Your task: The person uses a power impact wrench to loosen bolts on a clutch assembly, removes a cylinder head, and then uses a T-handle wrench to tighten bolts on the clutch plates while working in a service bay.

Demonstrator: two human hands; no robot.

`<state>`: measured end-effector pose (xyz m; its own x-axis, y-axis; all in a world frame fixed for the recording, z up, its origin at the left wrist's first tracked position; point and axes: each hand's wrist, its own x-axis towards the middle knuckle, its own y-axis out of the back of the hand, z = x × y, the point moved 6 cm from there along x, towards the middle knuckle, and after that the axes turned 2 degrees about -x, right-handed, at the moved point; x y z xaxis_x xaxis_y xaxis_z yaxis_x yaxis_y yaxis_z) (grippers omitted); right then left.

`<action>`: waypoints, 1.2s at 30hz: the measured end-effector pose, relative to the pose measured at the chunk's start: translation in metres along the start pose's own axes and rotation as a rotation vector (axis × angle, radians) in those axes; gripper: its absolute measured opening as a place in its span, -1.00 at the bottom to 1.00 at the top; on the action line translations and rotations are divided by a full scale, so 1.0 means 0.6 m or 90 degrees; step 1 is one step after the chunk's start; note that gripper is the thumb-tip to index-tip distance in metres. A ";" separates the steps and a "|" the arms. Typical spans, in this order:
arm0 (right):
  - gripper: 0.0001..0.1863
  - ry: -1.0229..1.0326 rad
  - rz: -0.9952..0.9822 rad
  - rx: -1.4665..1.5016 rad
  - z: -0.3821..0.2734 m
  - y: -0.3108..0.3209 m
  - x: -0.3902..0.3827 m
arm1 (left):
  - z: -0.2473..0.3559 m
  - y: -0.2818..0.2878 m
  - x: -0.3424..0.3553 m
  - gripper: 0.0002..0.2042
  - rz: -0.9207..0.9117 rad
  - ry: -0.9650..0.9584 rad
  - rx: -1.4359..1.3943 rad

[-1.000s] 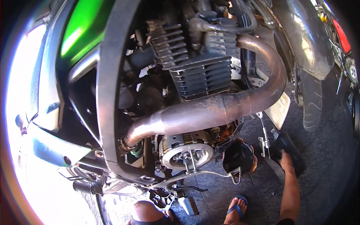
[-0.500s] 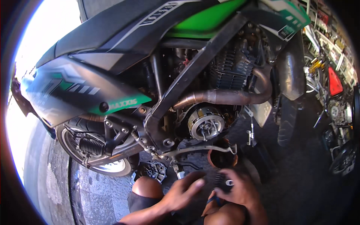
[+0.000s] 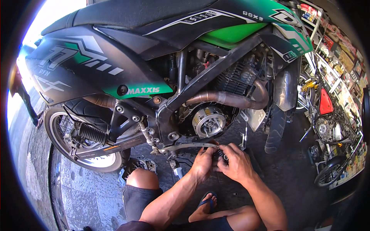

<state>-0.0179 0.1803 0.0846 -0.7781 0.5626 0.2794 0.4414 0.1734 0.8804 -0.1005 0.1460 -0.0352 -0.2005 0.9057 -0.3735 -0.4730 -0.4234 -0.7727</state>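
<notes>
My right hand (image 3: pixel 236 161) pinches a small dark gear (image 3: pixel 221 154), its teeth and a pale centre partly showing between the fingers. Close beside it, my left hand (image 3: pixel 203 162) is curled, thumb and fingertips drawn together; whatever it grips is hidden. Both hands are just below the exposed round clutch (image 3: pixel 208 122) of a green and black motorcycle (image 3: pixel 127 42). A long metal foot lever (image 3: pixel 184 146) runs from the frame to behind my left fingers. Beyond my fingertips, a reddish-brown bowl (image 3: pixel 213 142) is mostly covered.
Left of my hands, a removed engine cover (image 3: pixel 149 164) lies on the floor by my knee. The exhaust pipe (image 3: pixel 219 97) curves above the clutch. At right stand another partly stripped motorcycle (image 3: pixel 327 129) and shelves (image 3: pixel 343 77) of goods. My sandalled foot (image 3: pixel 206 204) rests below.
Both hands have moved forward, up toward the bowl and lever, and come together. The gear went along in my right hand. My left fingers, loosely apart before, are now curled. The view has shifted.
</notes>
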 end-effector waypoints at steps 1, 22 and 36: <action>-0.60 0.003 0.024 -0.001 0.003 -0.010 -0.002 | -0.002 0.008 0.006 -0.75 -0.002 0.003 0.016; -0.73 -0.299 0.249 0.160 0.055 -0.050 0.046 | 0.052 -0.018 0.038 -0.74 0.058 -0.020 -0.200; -0.73 -0.273 0.269 0.172 0.083 -0.075 0.072 | 0.051 -0.004 0.041 -0.73 0.072 -0.051 -0.137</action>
<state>-0.0490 0.2372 0.0377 -0.2909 0.8892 0.3533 0.8097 0.0321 0.5860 -0.1304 0.1698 -0.0268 -0.3135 0.8475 -0.4283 -0.2524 -0.5092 -0.8228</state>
